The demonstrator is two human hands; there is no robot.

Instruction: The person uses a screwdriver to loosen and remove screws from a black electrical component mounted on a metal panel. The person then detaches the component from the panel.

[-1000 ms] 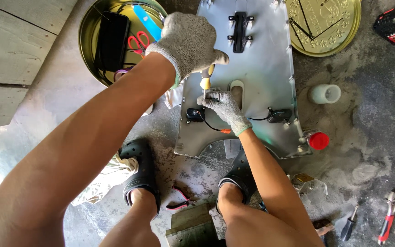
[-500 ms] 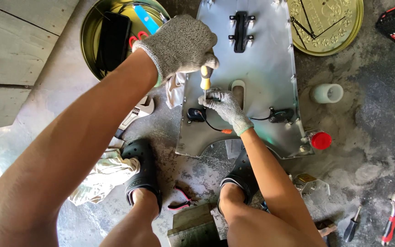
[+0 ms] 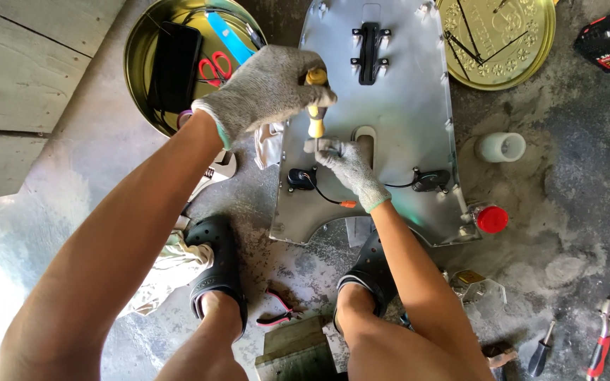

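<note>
My left hand [image 3: 266,92], in a grey knit glove, grips the yellow handle of a screwdriver [image 3: 315,116] held upright over a silver metal panel [image 3: 404,113] lying on the concrete floor. My right hand [image 3: 344,164], also gloved, pinches at the screwdriver's tip on the panel, beside a rounded slot. Two small black parts with wires [image 3: 301,178] sit on the panel's lower half, and a black bracket [image 3: 368,44] is fixed near its top.
A gold round tin [image 3: 142,63] at upper left holds a black phone, red scissors and a blue strip. Its gold lid [image 3: 499,42] lies upper right. A white cup [image 3: 500,147], red cap [image 3: 492,219], pliers [image 3: 605,335] and a small screwdriver [image 3: 541,349] lie to the right. My feet in black clogs [image 3: 213,271] are below the panel.
My left hand has shifted from resting over the top of the screwdriver to gripping its handle upright. My right hand stays at the tip.
</note>
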